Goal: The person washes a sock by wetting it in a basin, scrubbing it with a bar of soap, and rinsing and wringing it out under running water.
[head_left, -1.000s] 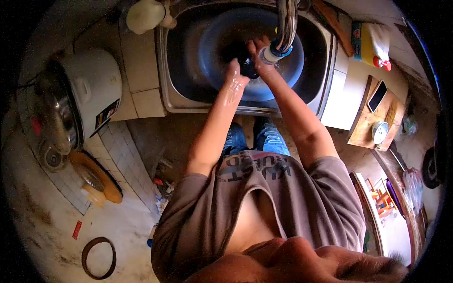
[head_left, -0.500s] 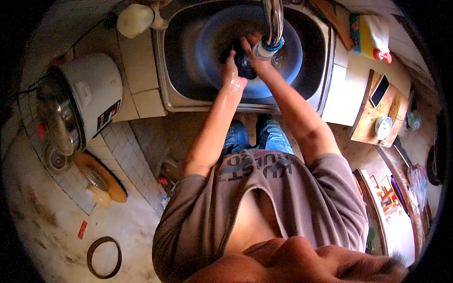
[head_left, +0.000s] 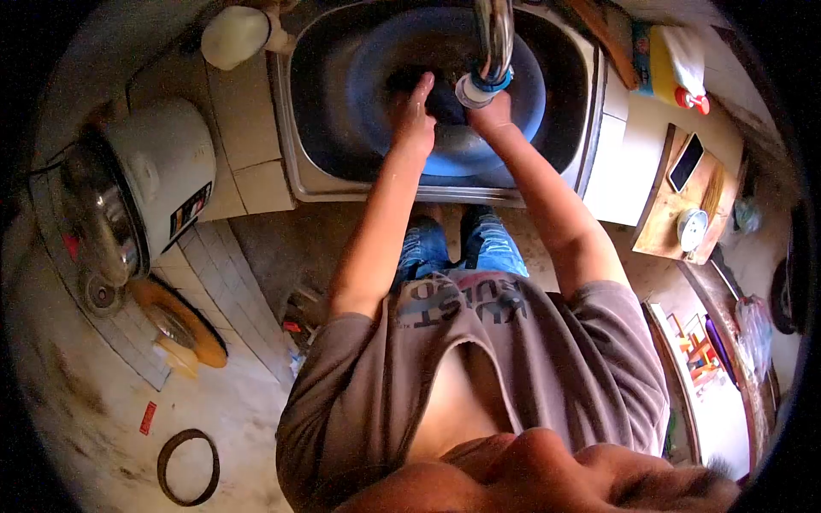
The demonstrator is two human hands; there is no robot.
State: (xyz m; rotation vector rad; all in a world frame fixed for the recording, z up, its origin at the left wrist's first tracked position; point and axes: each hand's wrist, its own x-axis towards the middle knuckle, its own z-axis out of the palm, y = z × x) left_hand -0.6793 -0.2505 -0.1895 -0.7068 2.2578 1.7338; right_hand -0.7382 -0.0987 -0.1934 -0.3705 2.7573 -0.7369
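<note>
A blue basin (head_left: 534, 111) stands in the metal sink (head_left: 564, 150) beneath the tap. Between my hands, low in the basin, is a dark item (head_left: 445, 104); shadow hides its kind. My left hand (head_left: 414, 118) is at its left side, wet, thumb stretched up, and its other fingers curl into the shadow against the dark item. On the other side, my right hand (head_left: 491, 113) reaches into the basin under the tap's end. The tap (head_left: 494, 47), with its white and blue nozzle, covers that hand's fingers.
A large white rice cooker (head_left: 171, 162) stands on the left. To the right are a yellow bottle (head_left: 665, 73) with a red cap and a wooden board (head_left: 658, 224) carrying a phone (head_left: 686, 162) and a small bowl (head_left: 693, 229). A pale rounded object (head_left: 235, 38) sits by the sink's left corner.
My hands have moved apart: the left a little left and up, the right rightward behind the tap's end. The dark item between them shows less now. My view has shifted slightly.
</note>
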